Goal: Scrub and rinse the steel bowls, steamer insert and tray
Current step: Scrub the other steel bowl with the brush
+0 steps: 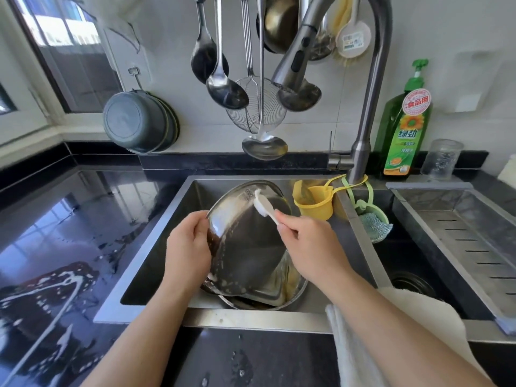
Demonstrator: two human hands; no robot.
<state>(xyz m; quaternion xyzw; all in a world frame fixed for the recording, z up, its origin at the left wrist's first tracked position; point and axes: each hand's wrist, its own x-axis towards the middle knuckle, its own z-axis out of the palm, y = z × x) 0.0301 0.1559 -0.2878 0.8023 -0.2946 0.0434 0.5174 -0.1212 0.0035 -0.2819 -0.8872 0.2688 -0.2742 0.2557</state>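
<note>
Stainless kitchen sink (178, 236): tilted, wet round steel bowl (245, 247), probably light, rigid, slippery; left hand (187, 244) grips rim, right hand (304, 241) pinches white scrubbing brush (264, 205).

Steel bowl (245, 247): polished metal, mirror-bright, streaked with pale suds and brown residue along its left rim. Brush (265, 206): matt white plastic handle and head. Sink (167, 233): brushed metal, satin and dull beside the bowl. Surface (69, 219): glossy black stone, wet and reflective toward its left edge. Faucet (371, 88): brushed grey metal. Ladles (220, 85): shiny metal; wire skimmer (255, 110): fine bright mesh. Detergent bottle (402, 129): translucent green plastic with a glossy paper label. Towel (405, 336): off-white cloth, napped and matt, at the sink's front right corner. Strainer cup (317, 201): matt yellow plastic.
</note>
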